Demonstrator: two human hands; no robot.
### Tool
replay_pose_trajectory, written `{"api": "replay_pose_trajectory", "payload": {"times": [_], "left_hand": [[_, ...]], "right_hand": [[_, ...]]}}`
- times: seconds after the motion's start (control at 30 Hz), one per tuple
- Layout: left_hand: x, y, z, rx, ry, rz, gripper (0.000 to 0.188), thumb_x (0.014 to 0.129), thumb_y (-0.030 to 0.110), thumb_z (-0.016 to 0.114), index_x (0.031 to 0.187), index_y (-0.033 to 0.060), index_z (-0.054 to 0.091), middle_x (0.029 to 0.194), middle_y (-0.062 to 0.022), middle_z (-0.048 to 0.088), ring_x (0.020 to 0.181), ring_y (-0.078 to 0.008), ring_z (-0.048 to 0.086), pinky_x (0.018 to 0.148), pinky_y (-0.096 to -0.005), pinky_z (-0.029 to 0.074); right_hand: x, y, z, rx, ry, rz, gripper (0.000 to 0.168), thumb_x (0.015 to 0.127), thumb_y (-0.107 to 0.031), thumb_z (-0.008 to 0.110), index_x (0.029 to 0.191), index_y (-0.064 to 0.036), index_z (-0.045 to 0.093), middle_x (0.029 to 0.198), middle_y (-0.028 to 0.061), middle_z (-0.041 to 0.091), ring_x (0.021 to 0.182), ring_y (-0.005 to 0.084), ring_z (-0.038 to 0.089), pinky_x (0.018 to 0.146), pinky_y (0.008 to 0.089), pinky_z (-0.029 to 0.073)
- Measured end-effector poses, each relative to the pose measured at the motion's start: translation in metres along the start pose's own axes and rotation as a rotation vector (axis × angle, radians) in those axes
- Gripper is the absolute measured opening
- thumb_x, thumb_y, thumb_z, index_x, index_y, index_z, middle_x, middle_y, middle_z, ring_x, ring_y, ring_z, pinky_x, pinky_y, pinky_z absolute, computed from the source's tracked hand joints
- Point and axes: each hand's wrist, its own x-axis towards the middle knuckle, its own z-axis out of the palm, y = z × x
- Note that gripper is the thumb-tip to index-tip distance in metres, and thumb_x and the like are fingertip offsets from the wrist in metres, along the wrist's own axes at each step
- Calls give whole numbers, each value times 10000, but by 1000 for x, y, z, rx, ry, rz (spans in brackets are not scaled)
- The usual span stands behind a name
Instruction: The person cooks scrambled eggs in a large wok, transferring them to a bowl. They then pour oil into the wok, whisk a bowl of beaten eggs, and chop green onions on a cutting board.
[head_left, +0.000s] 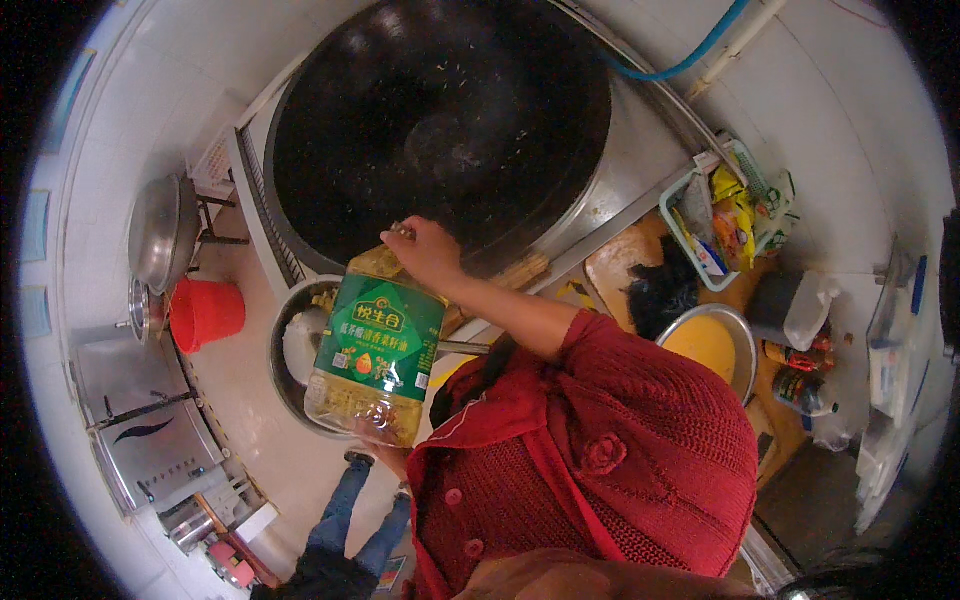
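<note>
My right hand (424, 251) grips the neck end of a large clear plastic jug of cooking oil (379, 330) with a green label. My left hand (386, 454) is under the jug's base and largely hidden by it. The jug is tilted, its neck end near the rim of a very large black wok (450, 135), which has small pale bits inside. No stream of oil can be made out. Behind the jug, a metal pan (281, 375) holds a whitish thing and is partly covered.
A red bucket (206, 311) stands on the floor at left. At right are a plastic basket (667, 199) of packets, a metal bowl (746, 337) of yellow liquid and bottles (802, 390). A blue hose (697, 60) hangs above. Another person's jeans-clad legs (337, 506) show below.
</note>
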Motion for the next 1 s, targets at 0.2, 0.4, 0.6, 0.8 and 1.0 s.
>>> {"api": "replay_pose_trajectory", "payload": {"times": [0.2,0.4,0.6,0.8,1.0], "left_hand": [[5,-80,-69,289,-335,64,501,867,481,365,1258,170,388,1282,-94,430,1159,-285,398,933,-517,308],[5,-44,-33,-14,-86,24,503,866,477,370,1261,166,386,1286,-95,426,1164,-287,393,937,-516,305],[5,43,28,-282,154,62,505,866,473,375,1264,162,383,1291,-97,421,1169,-289,388,942,-515,302],[-6,77,46,-367,273,71,507,866,469,380,1268,159,380,1295,-98,416,1174,-292,383,947,-514,300],[-37,90,55,-405,413,74,510,866,465,385,1271,155,378,1300,-99,411,1178,-294,378,952,-513,297]], "right_hand": [[-6,-6,3,1,-108,34,389,732,-462,615,864,-96,604,848,101,626,826,292,611,715,414,476],[-7,-3,1,-34,-103,15,400,722,-468,622,870,-97,603,834,100,632,815,292,619,707,406,483],[-11,-10,-7,-54,-157,-2,438,726,-485,605,917,-91,584,863,118,636,835,305,616,733,424,471],[-21,-17,-11,-86,-205,-47,497,722,-502,589,972,-74,555,857,144,630,841,340,607,745,444,462],[-41,-26,4,-77,-344,-113,565,695,-517,600,996,-43,532,839,172,622,801,359,609,695,451,473]]}}
